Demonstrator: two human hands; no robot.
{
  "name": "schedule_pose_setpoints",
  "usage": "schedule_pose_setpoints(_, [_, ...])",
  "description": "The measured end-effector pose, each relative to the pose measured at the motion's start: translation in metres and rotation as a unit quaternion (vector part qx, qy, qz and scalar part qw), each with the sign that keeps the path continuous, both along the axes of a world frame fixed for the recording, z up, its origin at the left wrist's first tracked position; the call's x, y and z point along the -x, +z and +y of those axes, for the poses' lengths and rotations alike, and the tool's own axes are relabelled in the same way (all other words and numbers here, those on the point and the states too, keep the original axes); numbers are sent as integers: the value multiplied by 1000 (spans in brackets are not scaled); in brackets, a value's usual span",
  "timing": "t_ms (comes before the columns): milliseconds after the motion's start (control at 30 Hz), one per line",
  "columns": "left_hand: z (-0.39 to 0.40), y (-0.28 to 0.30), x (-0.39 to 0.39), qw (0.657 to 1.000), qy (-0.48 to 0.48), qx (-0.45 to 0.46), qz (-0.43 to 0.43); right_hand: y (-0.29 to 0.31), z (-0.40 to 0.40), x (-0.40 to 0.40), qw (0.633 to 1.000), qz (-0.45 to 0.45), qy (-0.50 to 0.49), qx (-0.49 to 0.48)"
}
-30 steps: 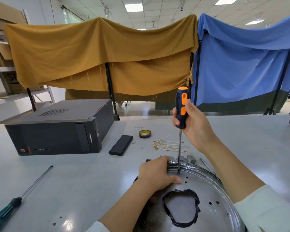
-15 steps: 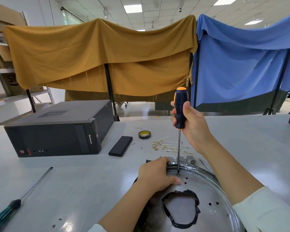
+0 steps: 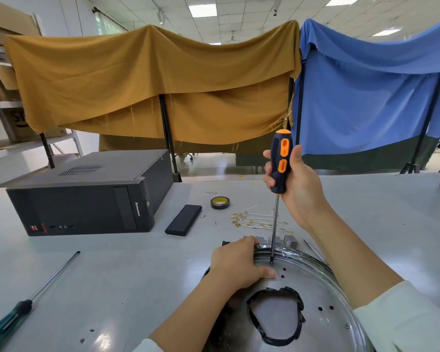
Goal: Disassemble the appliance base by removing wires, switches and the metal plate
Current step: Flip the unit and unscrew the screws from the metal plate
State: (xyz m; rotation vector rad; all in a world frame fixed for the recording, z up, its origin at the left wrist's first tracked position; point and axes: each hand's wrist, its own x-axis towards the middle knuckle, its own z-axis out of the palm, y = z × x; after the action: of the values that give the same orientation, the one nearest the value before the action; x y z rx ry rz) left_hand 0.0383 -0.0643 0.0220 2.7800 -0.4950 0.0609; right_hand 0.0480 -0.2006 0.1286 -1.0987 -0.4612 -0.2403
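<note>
I am seeing bare table [image 3: 142,280] to the left of the round metal plate [image 3: 313,288], between it and the long green screwdriver [image 3: 23,304]. Behind the plate, small grey switches [image 3: 274,240], loose wires [image 3: 254,221], a tape roll [image 3: 220,202] and a flat black box [image 3: 183,220] are crowding the way. The big black computer [image 3: 87,196] is blocking the far left. The table's right side is lying open.

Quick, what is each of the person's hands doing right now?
Left hand: open, pressing down on the rim of the round metal plate.
Right hand: closed around the orange-and-black screwdriver, its tip standing on the plate.
</note>
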Motion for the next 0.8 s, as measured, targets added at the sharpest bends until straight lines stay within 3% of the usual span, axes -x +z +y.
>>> schedule_pose_setpoints(300, [0,0,0,1000,-1,3,1,0,4,1,995,-37,-43,81])
schedule_pose_setpoints(467, [0,0,0,1000,-2,8,2,2,4,2,999,-26,-12,45])
schedule_pose_setpoints(633, [0,0,0,1000,-3,9,2,0,2,2,994,-40,-75,69])
schedule_pose_setpoints(800, [0,0,0,1000,-2,10,1,-2,2,2,995,-17,-66,70])
